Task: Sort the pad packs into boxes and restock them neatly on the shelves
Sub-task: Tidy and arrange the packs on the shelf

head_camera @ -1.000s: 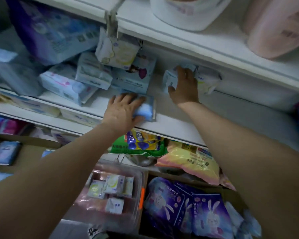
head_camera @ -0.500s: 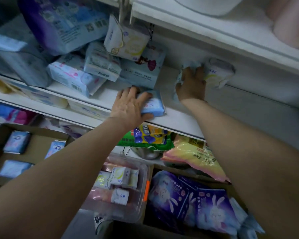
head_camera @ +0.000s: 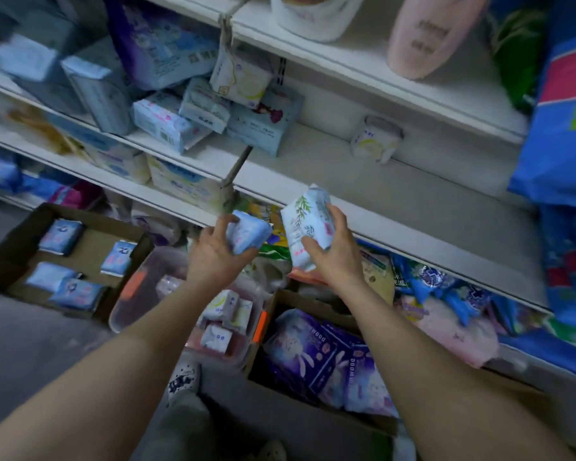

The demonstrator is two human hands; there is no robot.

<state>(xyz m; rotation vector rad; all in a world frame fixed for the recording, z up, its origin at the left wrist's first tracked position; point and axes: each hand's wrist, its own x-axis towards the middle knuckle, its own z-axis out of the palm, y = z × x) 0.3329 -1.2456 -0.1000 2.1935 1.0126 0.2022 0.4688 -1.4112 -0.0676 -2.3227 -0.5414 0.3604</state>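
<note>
Two pad packs sit in the hands, in front of the white shelf (head_camera: 379,181); the left hand (head_camera: 213,257) curls its fingers around a small soft blue pack (head_camera: 250,232); the right hand (head_camera: 333,254) grips a tall white pack with a green leaf picture (head_camera: 308,221); a brown cardboard box (head_camera: 90,234) on the floor holds more blue packs.

Both bare arms reach forward. The left hand (head_camera: 213,257) is curled in a grip; the right hand (head_camera: 333,254) likewise, thumb seemingly in front.
</note>
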